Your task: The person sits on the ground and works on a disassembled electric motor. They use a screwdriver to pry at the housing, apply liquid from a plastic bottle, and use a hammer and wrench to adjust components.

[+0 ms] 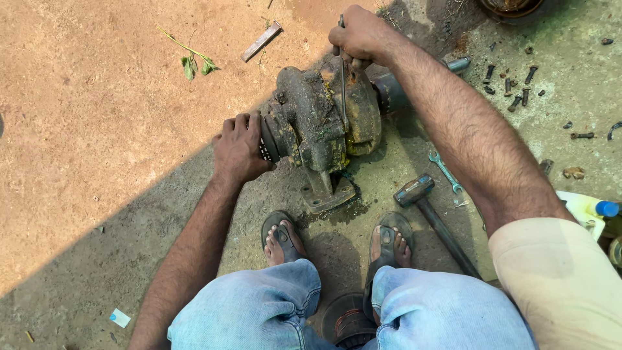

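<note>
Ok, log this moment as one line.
left hand: grips pump end | right hand: holds thin tool on pump | hammer, spanner: on ground

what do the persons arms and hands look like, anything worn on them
Both hands are bare: no gloves, rings or watch show on the left hand or the right hand. Both forearms are uncovered and hairy. The right arm has a short cream sleeve ending above the elbow. No sleeve shows on the left arm within the picture.
</note>
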